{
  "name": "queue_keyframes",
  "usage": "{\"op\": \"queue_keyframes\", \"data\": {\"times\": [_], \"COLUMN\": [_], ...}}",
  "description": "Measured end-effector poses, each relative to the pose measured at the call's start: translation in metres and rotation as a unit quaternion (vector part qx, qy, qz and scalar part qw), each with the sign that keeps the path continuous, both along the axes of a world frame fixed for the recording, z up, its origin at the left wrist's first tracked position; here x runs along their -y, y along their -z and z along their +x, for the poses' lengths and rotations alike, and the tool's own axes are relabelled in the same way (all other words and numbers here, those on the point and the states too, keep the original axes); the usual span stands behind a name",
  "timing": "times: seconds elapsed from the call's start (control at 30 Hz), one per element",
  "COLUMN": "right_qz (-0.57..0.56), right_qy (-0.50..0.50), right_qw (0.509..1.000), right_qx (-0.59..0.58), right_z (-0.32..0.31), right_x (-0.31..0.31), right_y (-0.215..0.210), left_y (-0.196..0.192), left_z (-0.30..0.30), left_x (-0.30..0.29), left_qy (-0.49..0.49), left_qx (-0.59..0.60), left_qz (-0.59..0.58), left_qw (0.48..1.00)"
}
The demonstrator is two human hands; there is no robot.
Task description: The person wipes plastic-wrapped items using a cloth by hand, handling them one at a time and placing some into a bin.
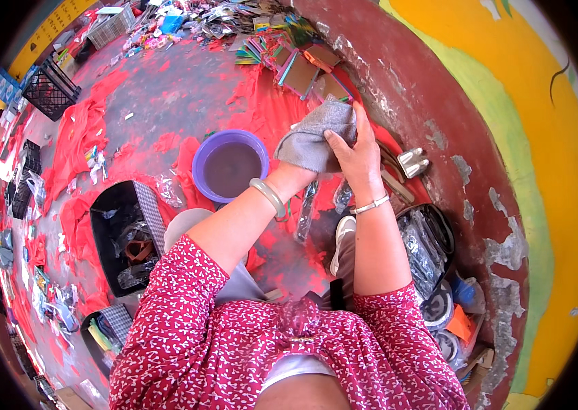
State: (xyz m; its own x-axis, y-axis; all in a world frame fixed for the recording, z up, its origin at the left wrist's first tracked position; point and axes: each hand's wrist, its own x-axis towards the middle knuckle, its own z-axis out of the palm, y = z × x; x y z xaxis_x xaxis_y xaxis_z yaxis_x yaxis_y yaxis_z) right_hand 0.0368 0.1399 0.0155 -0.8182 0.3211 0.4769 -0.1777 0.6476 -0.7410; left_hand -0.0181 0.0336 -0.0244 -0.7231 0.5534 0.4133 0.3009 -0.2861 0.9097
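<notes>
A grey cloth (313, 140) is held up in front of me between both hands. My left hand (294, 176) is closed on its lower left part, and the folds hide those fingers. On the other side my right hand (357, 154) grips the cloth, its thumb lying across the front and its fingers behind. Whether something is wrapped inside cannot be made out. To the left of the cloth stands a purple basin (200, 160) of murky water. Below the hands, a dark strip in clear plastic (308, 210) lies on the floor.
A black box (114, 263) with wrapped goods is at left; a round container (447, 222) of plastic packets is at right, by the peeling red wall (432, 89). Cardboard pieces (300, 72) lie ahead. A black crate (51, 89) stands far left. Red sheeting (84, 140) covers parts of the floor.
</notes>
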Motion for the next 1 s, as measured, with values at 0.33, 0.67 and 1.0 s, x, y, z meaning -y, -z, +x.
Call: {"op": "queue_keyframes", "data": {"times": [0.33, 0.67, 1.0], "right_qz": [0.138, -0.006, -0.058], "right_qy": [-0.048, 0.025, -0.02], "right_qw": [0.988, 0.998, 0.998], "right_qx": [-0.057, -0.061, 0.029], "right_z": [0.005, 0.007, 0.008], "right_x": [-0.011, -0.015, -0.058], "right_y": [-0.008, -0.015, -0.014], "left_y": [0.025, 0.052, 0.08], "left_z": [-0.007, -0.002, 0.024], "left_x": [0.002, 0.013, 0.032], "left_qy": [-0.019, -0.095, 0.146], "left_qx": [-0.323, -0.037, 0.294], "left_qz": [-0.427, -0.127, -0.417], "left_qw": [0.845, 0.987, 0.847]}}
